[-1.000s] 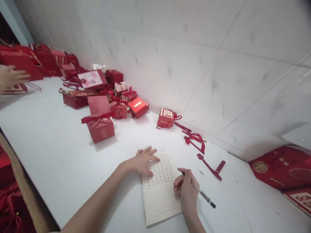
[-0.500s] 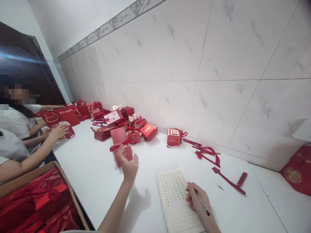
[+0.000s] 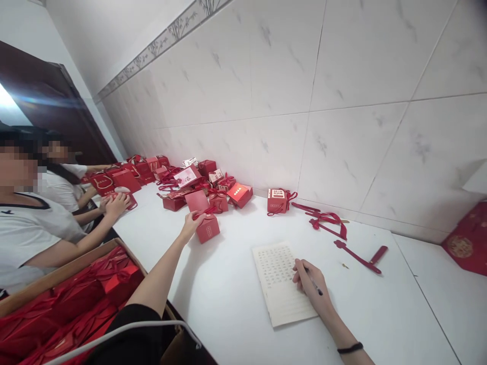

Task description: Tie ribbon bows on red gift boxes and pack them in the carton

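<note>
My left hand (image 3: 189, 226) reaches out over the table, its fingers closed at the ribbon on top of a small red gift box (image 3: 208, 230). The box stands on the white tabletop, in front of the pile of similar boxes. Over a lined notebook (image 3: 281, 296) with rows of handwriting rests my right hand (image 3: 311, 285), closed around a dark-tipped pen (image 3: 315, 284). The pen's writing tip is hidden by my fingers. A black band circles the right wrist.
A pile of red boxes (image 3: 186, 177) lies along the tiled wall, with one separate box (image 3: 277, 201) nearby. Red straps (image 3: 357, 259) lie at right. A cardboard carton (image 3: 68, 281) of red boxes stands at lower left. Two people sit at left, one person's hands (image 3: 117, 204) on a red bag.
My left hand has gone from open fingers in front of the gift box to closed at its ribbon. My right hand stays on the notebook with the pen. The view has shifted left.
</note>
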`<state>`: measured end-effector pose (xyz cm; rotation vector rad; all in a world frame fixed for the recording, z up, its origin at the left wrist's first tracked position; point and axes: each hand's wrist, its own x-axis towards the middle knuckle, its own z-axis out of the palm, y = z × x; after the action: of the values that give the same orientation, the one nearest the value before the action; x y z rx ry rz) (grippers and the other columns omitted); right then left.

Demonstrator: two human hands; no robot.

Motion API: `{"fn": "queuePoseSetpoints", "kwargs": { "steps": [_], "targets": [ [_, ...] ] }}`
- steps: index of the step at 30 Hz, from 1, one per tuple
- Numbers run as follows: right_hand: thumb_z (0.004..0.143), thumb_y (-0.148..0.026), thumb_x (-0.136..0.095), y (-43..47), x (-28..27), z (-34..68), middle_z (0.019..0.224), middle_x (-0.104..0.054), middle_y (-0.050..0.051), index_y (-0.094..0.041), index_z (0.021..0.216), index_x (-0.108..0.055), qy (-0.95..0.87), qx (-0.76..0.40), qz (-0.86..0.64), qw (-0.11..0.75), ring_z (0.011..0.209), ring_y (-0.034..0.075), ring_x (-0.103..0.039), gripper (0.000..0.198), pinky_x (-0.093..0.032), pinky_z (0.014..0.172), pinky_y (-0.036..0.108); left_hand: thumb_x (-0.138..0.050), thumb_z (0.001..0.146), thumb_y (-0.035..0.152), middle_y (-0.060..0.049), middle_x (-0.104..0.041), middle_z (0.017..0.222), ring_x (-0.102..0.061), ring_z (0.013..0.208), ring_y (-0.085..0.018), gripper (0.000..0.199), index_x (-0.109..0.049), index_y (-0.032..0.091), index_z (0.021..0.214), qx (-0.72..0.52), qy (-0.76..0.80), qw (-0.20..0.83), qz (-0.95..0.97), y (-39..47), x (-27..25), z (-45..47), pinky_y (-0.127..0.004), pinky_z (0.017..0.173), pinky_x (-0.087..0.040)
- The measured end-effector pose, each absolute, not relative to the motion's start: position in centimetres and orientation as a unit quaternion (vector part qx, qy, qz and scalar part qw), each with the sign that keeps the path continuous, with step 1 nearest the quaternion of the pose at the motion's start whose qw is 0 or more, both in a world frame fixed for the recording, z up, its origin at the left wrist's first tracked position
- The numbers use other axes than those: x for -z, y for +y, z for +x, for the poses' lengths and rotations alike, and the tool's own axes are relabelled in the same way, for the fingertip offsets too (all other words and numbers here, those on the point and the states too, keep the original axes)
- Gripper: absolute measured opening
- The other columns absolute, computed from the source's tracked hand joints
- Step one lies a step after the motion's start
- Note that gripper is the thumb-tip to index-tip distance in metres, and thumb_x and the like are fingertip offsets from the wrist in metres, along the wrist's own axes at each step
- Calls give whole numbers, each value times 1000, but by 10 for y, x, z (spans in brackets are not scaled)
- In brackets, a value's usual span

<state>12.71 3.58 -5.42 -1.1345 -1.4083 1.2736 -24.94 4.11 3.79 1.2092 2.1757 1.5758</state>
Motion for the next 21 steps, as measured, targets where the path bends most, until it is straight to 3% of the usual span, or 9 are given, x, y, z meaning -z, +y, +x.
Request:
{"fn": "queuePoseSetpoints", "kwargs": {
  "steps": [6, 12, 15, 18, 21],
  "targets": [
    [80, -67, -49, 35, 52, 128, 52, -54, 2, -17, 66, -53, -575, -507, -459, 449, 42, 11, -45, 52, -33, 37, 20, -71, 59, 32, -10, -52, 113, -51, 114, -26, 46, -56, 17, 100, -460, 696, 193, 517, 7, -19, -216, -39, 104, -36],
    [78, -69, -50, 30, 44, 129, 52, -55, 3, -17, 65, -53, -588, -477, -474, 449, 43, 14, -48, 54, -36, 39, 23, -65, 70, 46, -11, -39, 135, -39, 128, -27, 60, -48, 22, 122, -322, 604, 278, 674, -60, -18, -180, -41, 108, -32],
    [81, -64, -49, 27, 40, 130, 54, -56, 3, -18, 67, -51, -598, -430, -492, 464, 43, 14, -48, 48, -37, 40, 24, -57, 78, 48, -10, -33, 143, -33, 133, -25, 60, -41, 24, 131, -317, 591, 305, 676, -84, -29, -176, -39, 109, -31],
    [85, -57, -48, 24, 38, 131, 61, -56, 3, -19, 72, -48, -604, -367, -505, 496, 43, 13, -48, 40, -39, 42, 26, -46, 85, 47, -9, -45, 135, -41, 126, -24, 42, -53, 23, 119, -354, 600, 306, 649, -95, -40, -176, -37, 102, -39],
    [87, -52, -47, 15, 32, 124, 75, -58, 6, -19, 82, -48, -627, -312, -488, 521, 51, 17, -55, 33, -43, 50, 30, -47, 83, 43, -7, -61, 111, -56, 105, -21, 30, -64, 21, 95, -353, 608, 296, 647, -98, -48, -174, -34, 89, -47]
  ]
}}
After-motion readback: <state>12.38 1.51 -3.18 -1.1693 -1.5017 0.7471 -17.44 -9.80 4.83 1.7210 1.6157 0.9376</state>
